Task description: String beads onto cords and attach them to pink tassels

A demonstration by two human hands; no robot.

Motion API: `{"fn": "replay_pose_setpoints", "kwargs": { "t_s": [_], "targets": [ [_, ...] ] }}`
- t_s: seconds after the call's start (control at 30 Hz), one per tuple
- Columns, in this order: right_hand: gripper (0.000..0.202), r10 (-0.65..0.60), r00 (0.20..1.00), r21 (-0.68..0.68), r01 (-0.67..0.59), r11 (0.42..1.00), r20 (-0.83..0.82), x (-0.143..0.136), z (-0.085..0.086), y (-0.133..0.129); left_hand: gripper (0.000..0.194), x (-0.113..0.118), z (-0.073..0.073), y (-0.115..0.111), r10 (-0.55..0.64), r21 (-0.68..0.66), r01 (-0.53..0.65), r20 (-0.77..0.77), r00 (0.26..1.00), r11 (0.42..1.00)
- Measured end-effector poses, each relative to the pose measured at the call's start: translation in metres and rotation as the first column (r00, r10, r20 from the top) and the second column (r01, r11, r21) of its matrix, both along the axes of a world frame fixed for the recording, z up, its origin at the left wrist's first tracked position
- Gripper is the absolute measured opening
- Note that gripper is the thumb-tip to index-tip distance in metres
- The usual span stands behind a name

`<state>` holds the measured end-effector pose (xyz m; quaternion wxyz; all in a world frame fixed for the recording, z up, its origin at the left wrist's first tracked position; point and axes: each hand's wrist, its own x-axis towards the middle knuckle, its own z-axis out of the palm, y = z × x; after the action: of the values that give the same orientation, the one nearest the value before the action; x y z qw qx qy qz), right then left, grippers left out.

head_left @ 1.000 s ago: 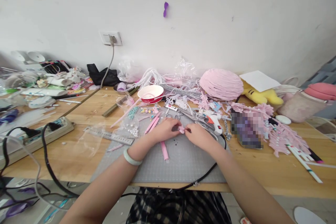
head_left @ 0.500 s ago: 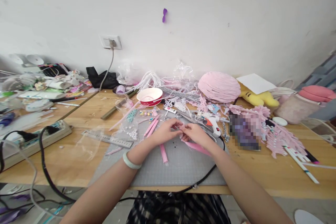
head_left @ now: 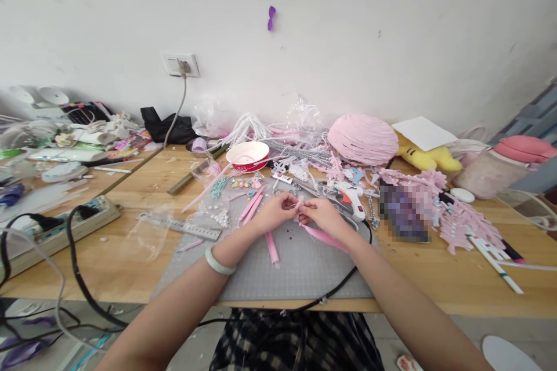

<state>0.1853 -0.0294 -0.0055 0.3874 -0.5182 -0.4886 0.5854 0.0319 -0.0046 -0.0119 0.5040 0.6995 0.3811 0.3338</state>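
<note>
My left hand (head_left: 279, 211) and my right hand (head_left: 322, 217) meet over the grey cutting mat (head_left: 248, 284). Between their fingertips is a small pale pink piece (head_left: 299, 206), pinched from both sides; its exact kind is too small to make out. A pink ribbon strip (head_left: 324, 237) runs out beneath my right hand toward the wrist. Another folded pink strip (head_left: 272, 248) lies on the mat below my left hand, and more pink strips (head_left: 253, 206) lie to its left. A glue gun (head_left: 355, 204) with an orange trigger rests just beyond my right hand.
A red and white bowl (head_left: 248, 156) stands behind my hands, near bags of beads (head_left: 219, 188). A steel ruler (head_left: 178, 226) lies left, a power strip (head_left: 56, 237) farther left. A pink ball of strips (head_left: 363, 139) sits at the back; a black cable (head_left: 343, 290) crosses the mat's front.
The view has tilted down slightly, so everything sits a little higher or shifted. My fingers have adjusted on the pink piece, which now shows more between the fingertips.
</note>
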Motion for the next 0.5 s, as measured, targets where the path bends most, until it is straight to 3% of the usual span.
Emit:
{"fn": "replay_pose_setpoints", "kwargs": {
  "t_s": [0.5],
  "targets": [
    [0.023,-0.004,0.999,0.065,0.001,0.998,0.043,-0.0016,0.0056,-0.0042,0.007,0.0048,-0.0015,-0.0041,0.074,-0.050,-0.072,0.042,0.996,0.996]
  ]
}}
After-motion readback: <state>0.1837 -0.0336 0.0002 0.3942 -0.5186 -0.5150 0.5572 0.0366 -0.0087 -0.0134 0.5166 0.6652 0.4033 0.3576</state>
